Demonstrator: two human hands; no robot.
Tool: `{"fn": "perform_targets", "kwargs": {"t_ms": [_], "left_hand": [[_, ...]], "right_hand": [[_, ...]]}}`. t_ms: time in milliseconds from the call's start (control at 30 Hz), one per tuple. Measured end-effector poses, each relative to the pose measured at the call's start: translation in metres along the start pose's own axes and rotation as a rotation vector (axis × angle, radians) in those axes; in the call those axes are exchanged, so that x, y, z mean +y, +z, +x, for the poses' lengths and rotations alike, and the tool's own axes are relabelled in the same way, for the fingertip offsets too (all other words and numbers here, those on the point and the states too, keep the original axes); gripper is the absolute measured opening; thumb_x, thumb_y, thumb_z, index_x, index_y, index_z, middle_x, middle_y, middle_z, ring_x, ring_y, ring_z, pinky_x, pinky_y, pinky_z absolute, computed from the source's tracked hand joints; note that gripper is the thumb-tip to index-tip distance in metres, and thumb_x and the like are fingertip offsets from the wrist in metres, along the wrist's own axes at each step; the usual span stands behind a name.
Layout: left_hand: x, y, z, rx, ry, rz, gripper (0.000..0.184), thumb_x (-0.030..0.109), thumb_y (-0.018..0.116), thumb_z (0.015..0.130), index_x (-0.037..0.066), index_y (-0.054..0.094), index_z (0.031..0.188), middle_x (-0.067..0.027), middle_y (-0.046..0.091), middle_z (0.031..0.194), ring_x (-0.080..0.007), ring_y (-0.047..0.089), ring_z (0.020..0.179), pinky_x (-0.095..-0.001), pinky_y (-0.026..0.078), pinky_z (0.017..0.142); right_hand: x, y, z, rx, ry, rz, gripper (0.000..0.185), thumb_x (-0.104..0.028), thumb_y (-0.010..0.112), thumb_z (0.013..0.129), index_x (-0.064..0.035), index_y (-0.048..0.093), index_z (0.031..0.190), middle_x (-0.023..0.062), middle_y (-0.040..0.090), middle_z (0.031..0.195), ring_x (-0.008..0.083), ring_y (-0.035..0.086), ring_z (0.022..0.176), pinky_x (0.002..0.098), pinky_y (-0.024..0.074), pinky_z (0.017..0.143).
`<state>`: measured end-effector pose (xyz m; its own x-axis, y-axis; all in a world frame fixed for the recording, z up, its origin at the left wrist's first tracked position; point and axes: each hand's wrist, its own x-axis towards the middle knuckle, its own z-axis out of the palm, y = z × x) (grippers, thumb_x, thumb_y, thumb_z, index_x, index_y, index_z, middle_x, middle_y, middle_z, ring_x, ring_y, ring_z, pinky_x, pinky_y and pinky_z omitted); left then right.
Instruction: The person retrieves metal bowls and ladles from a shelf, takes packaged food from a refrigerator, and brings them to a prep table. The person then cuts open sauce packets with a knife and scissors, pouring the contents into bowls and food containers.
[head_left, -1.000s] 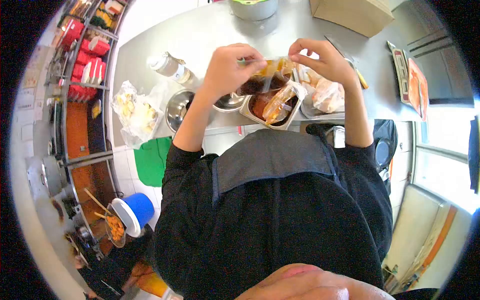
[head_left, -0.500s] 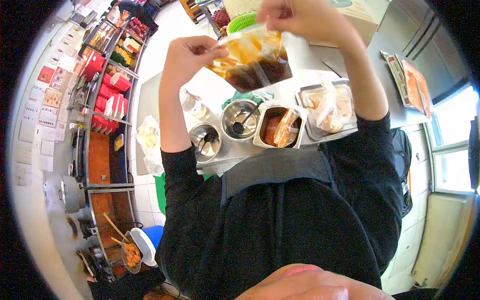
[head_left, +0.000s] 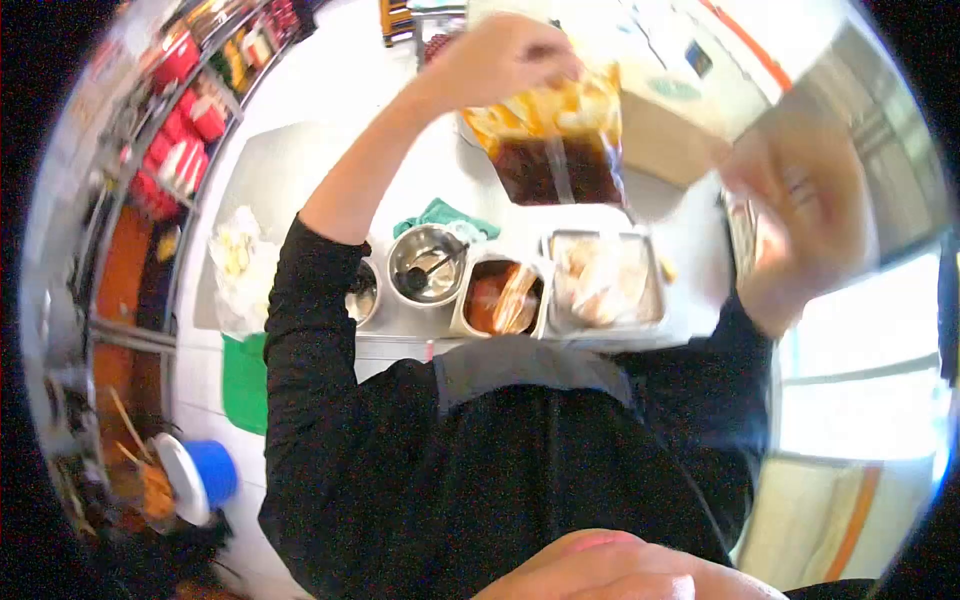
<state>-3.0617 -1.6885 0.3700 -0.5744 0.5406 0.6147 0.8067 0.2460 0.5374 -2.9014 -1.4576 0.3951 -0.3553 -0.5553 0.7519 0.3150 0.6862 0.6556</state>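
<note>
My left hand point(head_left: 510, 60) is closed on the top edge of a clear plastic bag of dark sauce point(head_left: 555, 165). The bag hangs over the steel table, dark brown in its lower half and streaked orange above. Off to the right, my right hand point(head_left: 805, 195) is raised near the window side, away from the bag. Motion smears its fingers, so I cannot make out whether it holds anything. Below the bag stand a steel pot point(head_left: 428, 262) with a black ladle point(head_left: 425, 275) and a square container of red sauce point(head_left: 490, 300).
A metal tray point(head_left: 655, 300) holds a plastic-wrapped pale food. Beside the pot lies a green cloth point(head_left: 450, 217), and a plastic bag with pale pieces point(head_left: 238, 262) is at the left. A cardboard box point(head_left: 660, 140) stands behind. Shelves with red packages point(head_left: 185, 165) line the left.
My right hand has let go of the bag and swung far right. My left hand has carried the bag to the right. The camera view has turned to the right.
</note>
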Motion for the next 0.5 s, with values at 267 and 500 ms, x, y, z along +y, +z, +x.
{"fn": "perform_targets", "kwargs": {"t_ms": [267, 500], "left_hand": [[-0.001, 0.024, -0.005, -0.033, 0.156, 0.416, 0.021, 0.022, 0.059, 0.076, 0.001, 0.060, 0.074, -0.0154, 0.057, 0.067, -0.0325, 0.056, 0.066, -0.0374, 0.043, 0.059], [-0.088, 0.084, -0.038, 0.235, -0.098, 0.355, 0.018, 0.021, 0.050, 0.087, 0.005, 0.058, 0.089, -0.0151, 0.060, 0.081, -0.0345, 0.058, 0.075, -0.0395, 0.046, 0.064]], "right_hand": [[0.090, -0.099, -0.087, 0.925, 0.044, 0.534, 0.014, -0.009, 0.056, 0.079, -0.0016, 0.062, 0.088, 0.0077, 0.062, 0.080, 0.0214, 0.059, 0.074, 0.0327, 0.0470, 0.068], [0.128, -0.012, -0.093, 0.881, 0.254, 0.712, 0.018, -0.011, 0.051, 0.082, -0.0038, 0.060, 0.097, 0.0093, 0.060, 0.087, 0.0231, 0.057, 0.081, 0.0353, 0.0445, 0.075]]}}
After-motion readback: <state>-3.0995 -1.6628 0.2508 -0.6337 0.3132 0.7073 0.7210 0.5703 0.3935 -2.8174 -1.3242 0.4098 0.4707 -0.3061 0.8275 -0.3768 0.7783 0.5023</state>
